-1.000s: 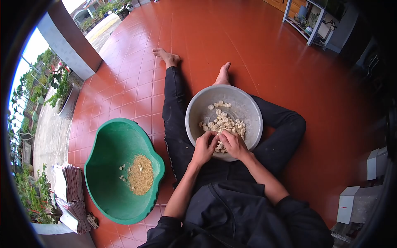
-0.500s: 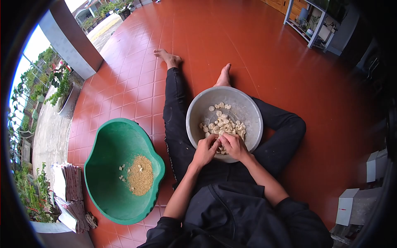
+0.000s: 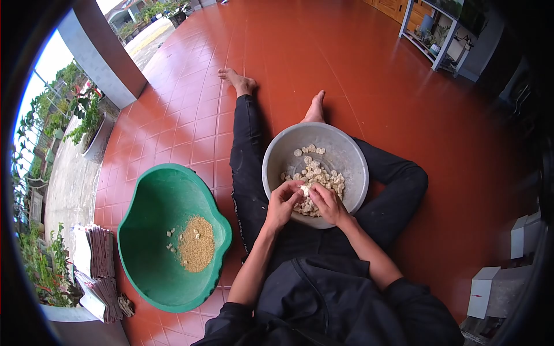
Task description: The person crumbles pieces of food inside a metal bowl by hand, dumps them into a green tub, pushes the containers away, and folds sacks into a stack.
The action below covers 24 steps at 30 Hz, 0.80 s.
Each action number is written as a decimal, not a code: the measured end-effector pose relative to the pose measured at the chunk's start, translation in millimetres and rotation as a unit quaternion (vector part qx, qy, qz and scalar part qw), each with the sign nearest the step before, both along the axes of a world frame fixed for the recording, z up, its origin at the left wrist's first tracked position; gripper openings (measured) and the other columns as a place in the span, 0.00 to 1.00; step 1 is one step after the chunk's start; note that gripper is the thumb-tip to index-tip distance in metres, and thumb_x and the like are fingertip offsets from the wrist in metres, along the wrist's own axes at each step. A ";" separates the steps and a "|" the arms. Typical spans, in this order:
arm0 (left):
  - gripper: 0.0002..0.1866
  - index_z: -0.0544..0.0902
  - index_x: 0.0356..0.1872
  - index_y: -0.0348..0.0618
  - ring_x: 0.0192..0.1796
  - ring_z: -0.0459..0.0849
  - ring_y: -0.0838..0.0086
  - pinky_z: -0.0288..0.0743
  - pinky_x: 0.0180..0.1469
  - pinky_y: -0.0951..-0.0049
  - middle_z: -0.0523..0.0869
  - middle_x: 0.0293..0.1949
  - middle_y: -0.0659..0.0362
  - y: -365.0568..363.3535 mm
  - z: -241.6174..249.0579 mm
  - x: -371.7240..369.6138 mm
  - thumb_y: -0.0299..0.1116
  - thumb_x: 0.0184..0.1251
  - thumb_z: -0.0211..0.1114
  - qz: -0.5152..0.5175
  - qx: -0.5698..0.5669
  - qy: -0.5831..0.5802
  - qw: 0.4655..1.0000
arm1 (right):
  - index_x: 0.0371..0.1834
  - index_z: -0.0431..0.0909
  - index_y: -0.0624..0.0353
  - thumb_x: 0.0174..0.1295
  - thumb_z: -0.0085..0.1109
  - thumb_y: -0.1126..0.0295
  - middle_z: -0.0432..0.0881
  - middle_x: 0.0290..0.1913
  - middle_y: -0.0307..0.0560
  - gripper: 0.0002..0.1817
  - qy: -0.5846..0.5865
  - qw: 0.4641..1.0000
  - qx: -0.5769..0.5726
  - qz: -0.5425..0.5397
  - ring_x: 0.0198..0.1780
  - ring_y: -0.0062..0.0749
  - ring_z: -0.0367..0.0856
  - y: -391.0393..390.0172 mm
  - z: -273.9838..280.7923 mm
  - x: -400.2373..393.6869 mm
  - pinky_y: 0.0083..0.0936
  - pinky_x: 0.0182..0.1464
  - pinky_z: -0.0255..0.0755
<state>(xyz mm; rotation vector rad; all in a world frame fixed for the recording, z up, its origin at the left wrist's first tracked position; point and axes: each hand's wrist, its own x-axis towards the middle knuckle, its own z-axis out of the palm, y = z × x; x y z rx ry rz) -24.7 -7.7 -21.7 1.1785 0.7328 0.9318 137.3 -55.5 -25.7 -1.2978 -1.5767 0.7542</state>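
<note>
A grey metal basin [image 3: 276, 147] rests between my legs, holding several pale, round, lumpy pieces [image 3: 314, 171] that look like dried food cakes. Over its near side, my left hand [image 3: 280, 205] and my right hand [image 3: 328, 205] meet with fingers bent. Between both sets of fingertips is one whitish piece [image 3: 305, 190], gripped from either side. On the floor to the left stands a green plastic tub [image 3: 153, 230] with a wavy rim. Inside it lie a heap of golden-brown grain [image 3: 197, 245] and several small pale bits [image 3: 171, 248].
Red tiles [image 3: 190, 132] cover the floor. Bundled stacks of paper [image 3: 95, 259] stand left of the tub. White boxes [image 3: 487, 291] sit at the lower right. A pillar [image 3: 107, 52] and potted plants [image 3: 86, 118] are at the left, a white shelf stand [image 3: 441, 49] at the upper right.
My fingertips have moved slightly apart, my left fingers lifting, so the whitish piece between them now shows. The whole view has shifted slightly.
</note>
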 end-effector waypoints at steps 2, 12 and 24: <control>0.11 0.80 0.51 0.35 0.36 0.81 0.81 0.78 0.41 0.80 0.83 0.35 0.62 -1.0 3.0 -0.9 0.24 0.70 0.57 -0.013 -0.006 0.004 1.000 | 0.31 0.68 0.63 0.70 0.44 0.65 0.71 0.22 0.54 0.13 0.035 0.999 -0.007 0.007 0.25 0.48 0.75 -1.1 4.2 -3.0 0.38 0.28 0.65; 0.09 0.81 0.42 0.32 0.35 0.81 0.82 0.75 0.39 0.80 0.84 0.33 0.61 -3.2 3.8 0.9 0.29 0.69 0.62 0.000 0.017 0.070 0.997 | 0.30 0.68 0.64 0.72 0.43 0.64 0.72 0.23 0.55 0.15 0.017 0.999 -0.027 -0.012 0.27 0.49 0.75 -1.0 -0.8 0.4 0.39 0.30 0.65; 0.14 0.71 0.37 0.32 0.32 0.80 0.48 0.71 0.36 0.58 0.80 0.26 0.41 -13.0 10.5 1.5 0.36 0.73 0.50 -0.054 0.176 0.245 0.952 | 0.28 0.71 0.65 0.70 0.45 0.67 0.70 0.19 0.52 0.15 -0.010 0.999 0.043 0.006 0.22 0.38 0.73 -4.7 2.0 -4.4 0.34 0.27 0.65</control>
